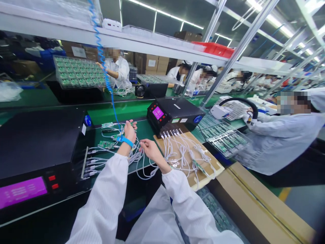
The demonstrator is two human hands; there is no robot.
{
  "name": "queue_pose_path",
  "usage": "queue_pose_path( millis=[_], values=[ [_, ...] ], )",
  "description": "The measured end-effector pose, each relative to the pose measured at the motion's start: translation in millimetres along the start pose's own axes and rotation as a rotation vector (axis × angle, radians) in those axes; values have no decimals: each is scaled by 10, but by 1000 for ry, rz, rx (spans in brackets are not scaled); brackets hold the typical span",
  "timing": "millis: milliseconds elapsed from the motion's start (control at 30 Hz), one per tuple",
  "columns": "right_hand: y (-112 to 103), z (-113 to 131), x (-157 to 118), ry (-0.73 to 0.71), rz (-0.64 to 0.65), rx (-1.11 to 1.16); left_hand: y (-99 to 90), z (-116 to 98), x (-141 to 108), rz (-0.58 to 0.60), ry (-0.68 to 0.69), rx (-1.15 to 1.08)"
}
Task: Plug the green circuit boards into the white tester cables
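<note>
My left hand [130, 131], with a blue strap at the wrist, is raised over the cables with its fingers curled; what it holds, if anything, is hidden. To its right, my right hand [150, 149] pinches something small beside the bundle of white cables [135, 154]. Green circuit boards [106, 145] lie left of my hands, joined to white cables. More white cables run from plugs in a black tester [177, 110] across a brown cardboard sheet [175, 162], where a thin green board [199, 166] rests.
A large black device [38, 142] with a purple screen fills the left. A coiled blue cord [101, 61] hangs to my left wrist. Trays of boards [225, 135] lie right, near a person in white [284, 135]. Cardboard boxes [256, 203] stand lower right. Across the bench, a person holds a board tray [78, 72].
</note>
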State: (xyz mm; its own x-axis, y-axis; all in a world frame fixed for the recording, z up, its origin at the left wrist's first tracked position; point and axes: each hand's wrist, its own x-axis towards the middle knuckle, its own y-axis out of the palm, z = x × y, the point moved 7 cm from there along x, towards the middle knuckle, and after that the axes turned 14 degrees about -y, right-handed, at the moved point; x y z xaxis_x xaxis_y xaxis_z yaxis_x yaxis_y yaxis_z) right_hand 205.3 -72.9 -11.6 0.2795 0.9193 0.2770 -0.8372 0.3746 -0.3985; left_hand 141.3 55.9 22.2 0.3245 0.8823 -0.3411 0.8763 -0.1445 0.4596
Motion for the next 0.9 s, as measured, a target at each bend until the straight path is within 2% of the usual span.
queue_pose_path(
  millis=[67, 133, 300, 367, 433, 500, 600, 667, 767, 900],
  values=[
    [-45, -12, -6, 33, -18, -127, -16, -73, -38, 51, -27, 33],
    [-108, -9, 19, 45, -15, -268, -28, -56, -129, 125, -86, 105],
    [-280, 48, 130, -22, 99, -556, -106, 175, -409, 235, -228, 352],
    [-400, 35, 152, 12, 84, -730, -123, 262, -467, 248, -251, 442],
    [-475, -32, 157, 109, 109, -843, -110, 353, -490, 258, -269, 525],
    [-479, -119, 153, 205, 176, -838, -73, 440, -484, 266, -270, 595],
    [-464, -171, 158, 219, 207, -775, -4, 532, -447, 256, -216, 664],
    [-493, -170, 148, 166, 155, -723, 39, 570, -423, 245, -164, 691],
    [-591, -197, 72, 85, 10, -537, 106, 614, -416, 247, -99, 719],
    [-696, -276, -52, 10, -99, -315, 241, 694, -469, 332, -43, 742]
  ],
)
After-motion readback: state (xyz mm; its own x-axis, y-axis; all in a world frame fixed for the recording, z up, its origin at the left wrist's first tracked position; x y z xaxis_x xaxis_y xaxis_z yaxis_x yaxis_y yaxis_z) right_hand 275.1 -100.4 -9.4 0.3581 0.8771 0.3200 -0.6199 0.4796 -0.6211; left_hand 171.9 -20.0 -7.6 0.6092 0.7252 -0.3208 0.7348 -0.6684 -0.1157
